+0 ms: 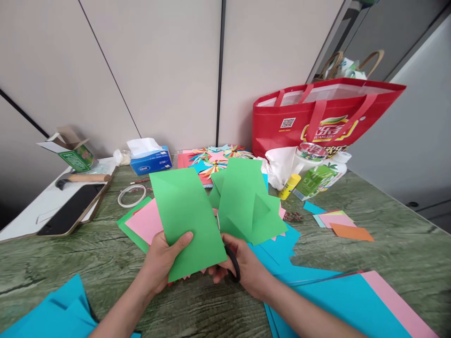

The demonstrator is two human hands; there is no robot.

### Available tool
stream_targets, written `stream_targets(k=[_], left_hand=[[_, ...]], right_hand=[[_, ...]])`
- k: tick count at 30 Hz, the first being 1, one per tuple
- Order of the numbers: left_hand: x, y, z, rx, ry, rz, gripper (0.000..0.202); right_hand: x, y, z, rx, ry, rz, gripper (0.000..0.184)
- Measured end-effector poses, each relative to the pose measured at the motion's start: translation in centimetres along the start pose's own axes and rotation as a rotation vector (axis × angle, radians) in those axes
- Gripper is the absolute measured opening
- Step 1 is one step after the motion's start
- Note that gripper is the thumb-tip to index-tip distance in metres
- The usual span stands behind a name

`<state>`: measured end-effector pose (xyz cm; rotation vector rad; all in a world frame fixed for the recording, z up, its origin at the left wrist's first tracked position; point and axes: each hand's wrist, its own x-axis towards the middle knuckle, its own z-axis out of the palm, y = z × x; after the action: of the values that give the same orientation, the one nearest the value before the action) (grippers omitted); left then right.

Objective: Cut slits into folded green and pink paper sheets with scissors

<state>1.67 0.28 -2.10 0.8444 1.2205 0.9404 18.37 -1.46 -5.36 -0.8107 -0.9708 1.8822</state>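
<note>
My left hand (162, 259) is closed on the lower edge of a green paper sheet (183, 216), thumb on top, holding it up over the table. My right hand (243, 270) is closed through the black handles of scissors (233, 264). The blades are hidden behind the green paper. A second green piece (248, 199), folded and creased, stands up beside the right hand, apparently the other part of the same sheet.
Pink and green sheets (143, 224) lie under the hands, blue sheets (338, 300) at front right and front left. A tape roll (131, 195), tissue box (151, 159), glue stick (289, 186), red bag (317, 117), paper flowers (214, 159) and a phone (70, 209) sit further back.
</note>
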Motion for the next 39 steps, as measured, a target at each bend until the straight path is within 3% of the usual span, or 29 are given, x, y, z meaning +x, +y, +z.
stream_targets(k=[8,14,33,39], left_hand=[[0.1,-0.2,0.1,0.002,-0.018,-0.003,0.022],[0.3,-0.1,0.3,0.001,0.066,0.010,0.031],[0.5,-0.8,0.4,0.008,0.098,0.070,0.032],[1.1,-1.2,-0.5,-0.021,0.106,0.151,0.036]], right_hand=[[0.1,0.3,0.1,0.014,0.043,0.002,0.033],[0.2,0.7,-0.1,0.000,0.054,-0.005,0.032],[0.1,0.9,0.2,-0.003,0.069,-0.018,0.031],[0.6,1.0,-0.1,-0.105,0.181,-0.045,0.030]])
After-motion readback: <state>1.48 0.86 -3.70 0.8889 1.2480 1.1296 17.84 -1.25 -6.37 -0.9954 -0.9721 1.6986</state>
